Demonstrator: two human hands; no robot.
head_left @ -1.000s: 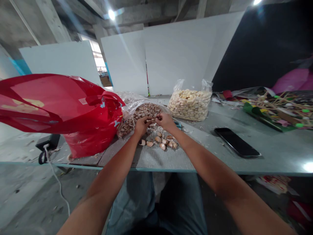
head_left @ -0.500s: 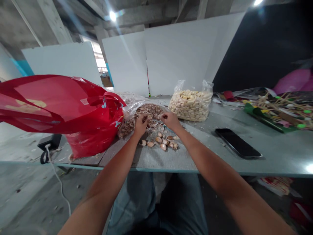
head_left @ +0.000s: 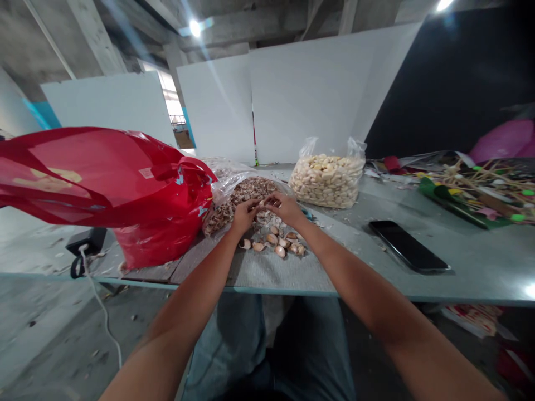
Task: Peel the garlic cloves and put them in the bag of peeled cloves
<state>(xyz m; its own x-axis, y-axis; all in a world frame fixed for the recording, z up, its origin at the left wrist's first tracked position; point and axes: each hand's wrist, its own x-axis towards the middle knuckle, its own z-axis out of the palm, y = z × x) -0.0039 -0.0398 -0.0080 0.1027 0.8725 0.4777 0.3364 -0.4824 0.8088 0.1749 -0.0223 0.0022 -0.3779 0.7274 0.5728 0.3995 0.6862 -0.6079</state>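
Note:
My left hand (head_left: pixel 245 215) and my right hand (head_left: pixel 286 208) meet at the fingertips, both closed on a small garlic clove (head_left: pixel 262 204) between them. Much of that clove is hidden by the fingers. Just beyond lies a clear plastic bag full of brown garlic skins (head_left: pixel 254 189). Nearer to me, several unpeeled garlic cloves (head_left: pixel 280 252) lie loose on the table below my hands. Pale scraps of skin (head_left: pixel 265 221) are scattered under my fingers. Behind my right hand stands a clear bag of peeled garlic cloves (head_left: pixel 328 181).
A large red plastic bag (head_left: pixel 163 234) stands on the left, with a black power adapter (head_left: pixel 86 240) and white cable beside it. To the right lies a black phone (head_left: pixel 407 245). Sticks and coloured craft pieces (head_left: pixel 480 189) are heaped at the far right of the grey table (head_left: pixel 351 256).
My hands have come together from slightly apart, the right one moving left, and both now hold the clove. A blue object beside my right hand shows more. The bags and loose cloves stay put.

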